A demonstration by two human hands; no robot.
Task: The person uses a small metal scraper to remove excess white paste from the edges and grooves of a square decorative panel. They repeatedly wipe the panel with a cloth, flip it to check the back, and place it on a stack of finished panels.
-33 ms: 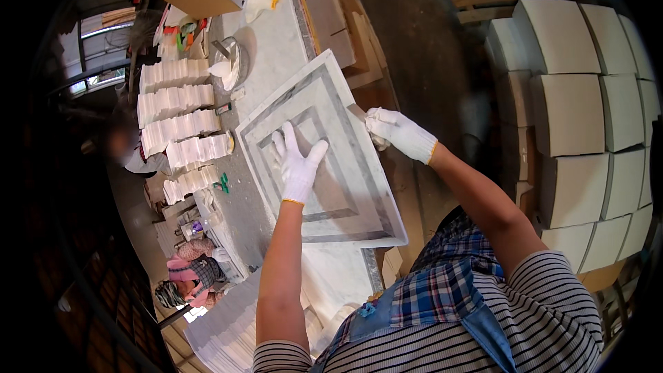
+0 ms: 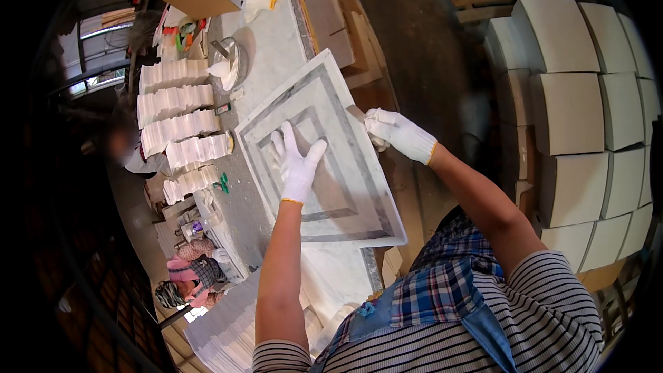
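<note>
A square marble-look tile (image 2: 349, 186) with grey bands set one inside the other lies turned at an angle on the worktable (image 2: 273, 48), its right corner jutting past the table's edge. My left hand (image 2: 298, 169), in a white knit glove, rests on its middle with the fingers spread. At the tile's right edge, my gloved right hand (image 2: 402, 137) is closed round a scraper (image 2: 356, 113). Its flat metal blade meets the tile's rim; the handle is hidden in my fingers. A pale bunched bit shows under that hand, too unclear to name.
Beyond the tile stand rows of stacked white pieces (image 2: 176, 101) and a bowl (image 2: 238, 69) of white paste with a blade in it. A spare glove (image 2: 260, 4) lies farther up. Pale cartons (image 2: 570, 114) are piled at right. A person in pink (image 2: 193, 273) is at lower left.
</note>
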